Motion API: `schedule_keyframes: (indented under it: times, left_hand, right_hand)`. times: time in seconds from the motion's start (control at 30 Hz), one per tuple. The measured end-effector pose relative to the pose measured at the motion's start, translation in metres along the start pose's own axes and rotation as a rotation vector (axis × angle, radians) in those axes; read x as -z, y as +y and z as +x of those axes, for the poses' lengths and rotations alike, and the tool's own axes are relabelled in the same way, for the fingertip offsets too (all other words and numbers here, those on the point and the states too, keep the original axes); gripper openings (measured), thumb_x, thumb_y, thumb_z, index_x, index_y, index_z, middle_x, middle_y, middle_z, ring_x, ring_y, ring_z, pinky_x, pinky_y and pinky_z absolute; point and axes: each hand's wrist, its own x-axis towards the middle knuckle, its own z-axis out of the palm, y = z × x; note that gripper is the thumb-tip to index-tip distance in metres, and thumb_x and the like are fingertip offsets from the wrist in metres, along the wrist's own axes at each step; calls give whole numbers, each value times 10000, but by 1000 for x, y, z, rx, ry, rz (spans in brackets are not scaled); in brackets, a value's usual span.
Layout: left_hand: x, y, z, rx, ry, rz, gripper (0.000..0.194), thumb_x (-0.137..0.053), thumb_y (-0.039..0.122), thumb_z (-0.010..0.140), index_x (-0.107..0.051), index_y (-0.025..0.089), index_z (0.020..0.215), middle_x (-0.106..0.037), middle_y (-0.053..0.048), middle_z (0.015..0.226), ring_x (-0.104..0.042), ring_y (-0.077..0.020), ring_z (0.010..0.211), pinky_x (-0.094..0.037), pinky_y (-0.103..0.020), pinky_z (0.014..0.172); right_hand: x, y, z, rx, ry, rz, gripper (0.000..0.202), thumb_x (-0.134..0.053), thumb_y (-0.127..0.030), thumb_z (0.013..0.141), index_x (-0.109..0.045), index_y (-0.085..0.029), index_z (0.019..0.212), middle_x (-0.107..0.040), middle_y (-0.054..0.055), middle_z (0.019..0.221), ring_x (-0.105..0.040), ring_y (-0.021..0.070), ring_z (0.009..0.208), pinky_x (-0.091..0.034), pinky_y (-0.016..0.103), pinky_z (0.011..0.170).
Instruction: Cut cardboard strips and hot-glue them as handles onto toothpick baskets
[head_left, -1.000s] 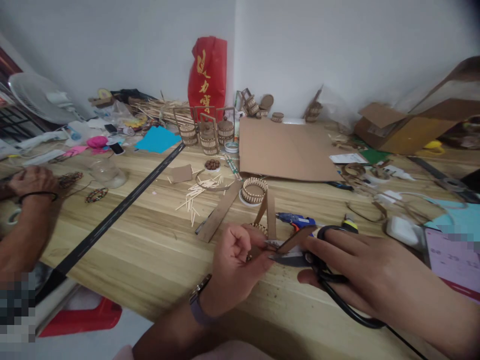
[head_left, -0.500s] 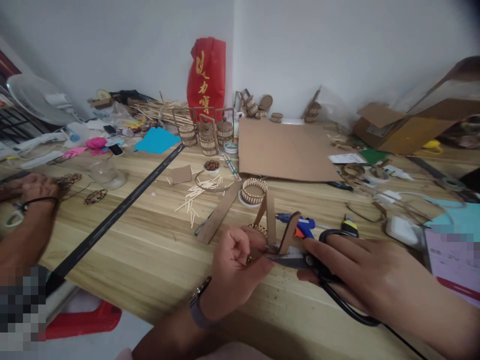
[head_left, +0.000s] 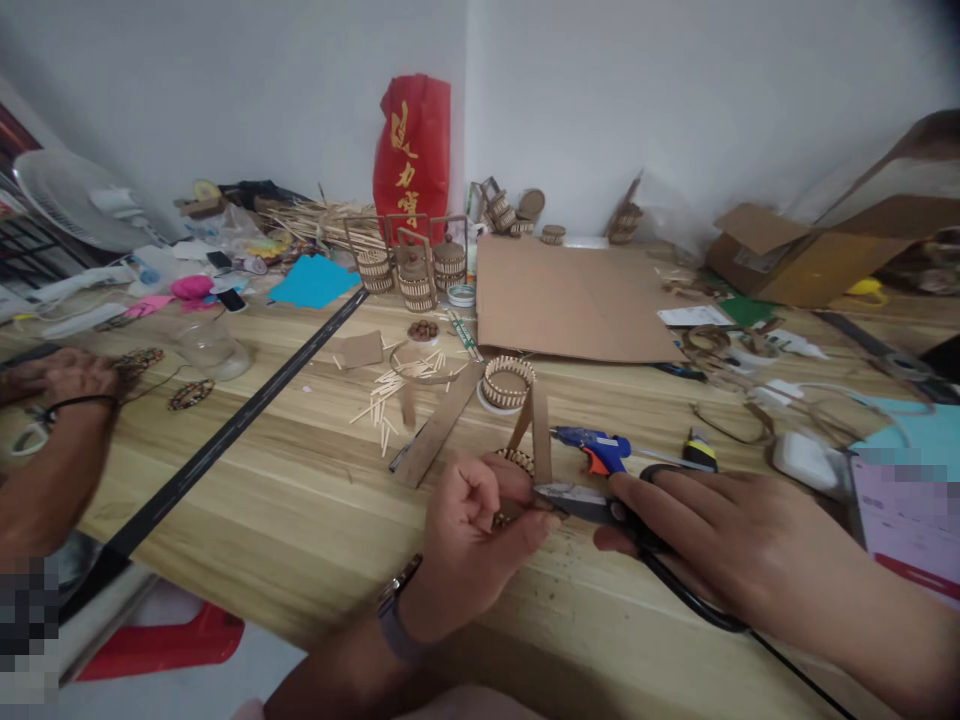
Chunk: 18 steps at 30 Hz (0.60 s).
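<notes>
My left hand [head_left: 480,540] is closed around a small basket [head_left: 517,460] of pale sticks and brown cardboard, mostly hidden by the fingers. A folded cardboard strip [head_left: 541,430] rises from it like a handle. My right hand [head_left: 735,540] grips black-handled scissors [head_left: 581,500], whose blades look closed and point at my left fingertips. Just beyond stands a similar round stick basket [head_left: 508,385] on a white base. A blue glue gun [head_left: 600,448] lies behind the scissors. On the table is a short brown strip [head_left: 409,405] beside loose sticks [head_left: 382,400].
A large cardboard sheet [head_left: 577,300] lies at the back, near finished little buckets [head_left: 416,275] and a red bag [head_left: 412,150]. A utility knife [head_left: 699,450] is at the right. Another person's hands [head_left: 75,380] work with beads at the left, past a black strip [head_left: 247,410].
The upright cardboard end between the scissor blades has come off the basket. The scissors have closed, and a short brown strip now lies by the loose sticks.
</notes>
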Motion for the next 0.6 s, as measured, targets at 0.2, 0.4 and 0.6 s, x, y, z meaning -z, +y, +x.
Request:
schedule_keyframes:
  times: [0.2,0.4,0.6]
  left_hand:
    - [2,-1,-2,0,-24,2,388,-779,260,891,-397,234,830,-731,-3,816,-686,-128,803,-549,-216,704]
    - [0,0,-2,-12,-12,18,369,-781,240,887,-416,226,832,-751,-19,853,-687,-123,809,-555,-215,720]
    - [-2,2,-2,-6,20,71,343,-770,223,893,-434,220,821,-722,-9,848,-684,-123,802,-551,-219,726]
  right_hand:
    - [-7,29,-4,-160,-30,-105,398,-298,-409,1089,-648,-224,1053,-702,18,684,-645,185,501,-383,294,449]
    - [-46,80,-7,-570,-312,-239,379,-353,-383,1058,-682,-197,1037,-804,105,830,-738,238,624,-287,252,463]
    - [-41,75,-7,-514,-210,157,301,-513,-461,1020,-639,-191,1059,-723,55,718,-693,220,602,-440,263,506]
